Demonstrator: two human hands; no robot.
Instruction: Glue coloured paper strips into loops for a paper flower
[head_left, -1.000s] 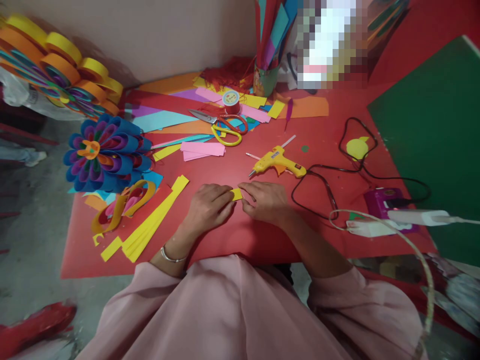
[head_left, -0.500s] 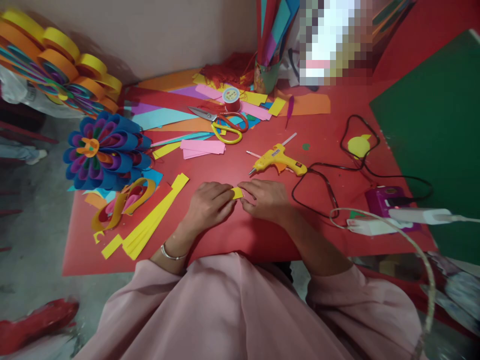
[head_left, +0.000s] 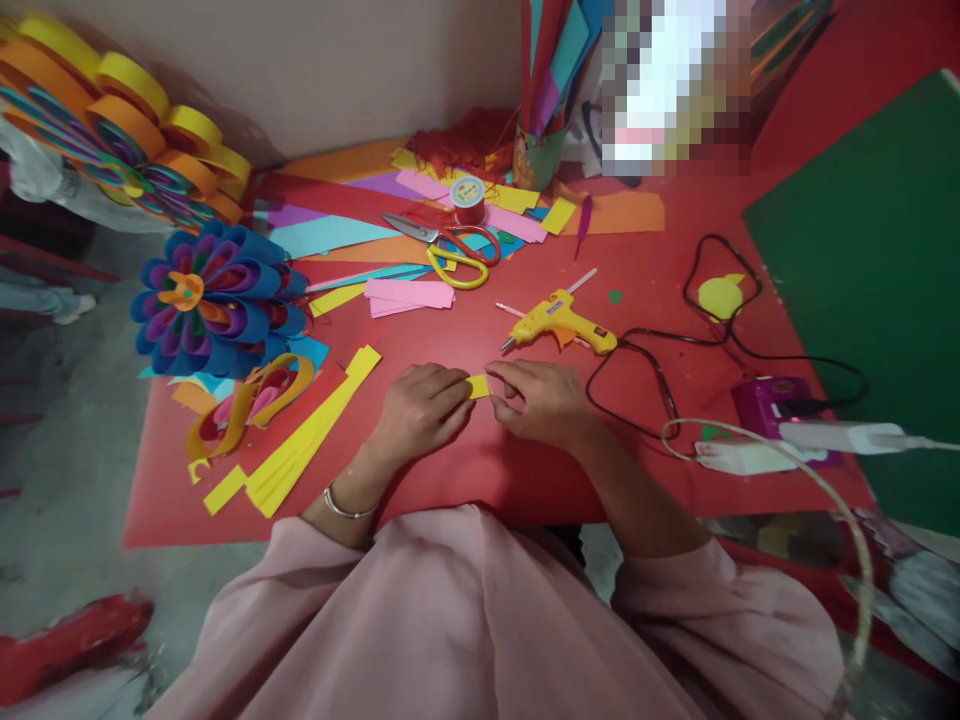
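Note:
Between my two hands, low over the red table (head_left: 465, 480), is a small yellow paper piece (head_left: 478, 387). My left hand (head_left: 429, 405) is closed on its left end, with the fingertips hiding part of it. At the other end, my right hand (head_left: 541, 400) pinches the paper between thumb and fingers. Just beyond my right hand lies a yellow glue gun (head_left: 562, 320), its nozzle pointing left. Left of my left hand, several long yellow paper strips (head_left: 315, 435) lie fanned out. Farther back are pink strips (head_left: 409, 296) and scissors (head_left: 457, 255) with one red and one yellow handle loop.
A spool of red thread (head_left: 469, 203) stands behind the scissors. Blue and purple paper flower (head_left: 217, 300) stands at left. A black cord (head_left: 637, 400) loops on the right near a purple power box (head_left: 776, 405) with white plugs. A green board (head_left: 862, 250) lies far right.
My right hand has shifted slightly right, and a little more of the yellow paper shows between my hands. The whole view has moved slightly.

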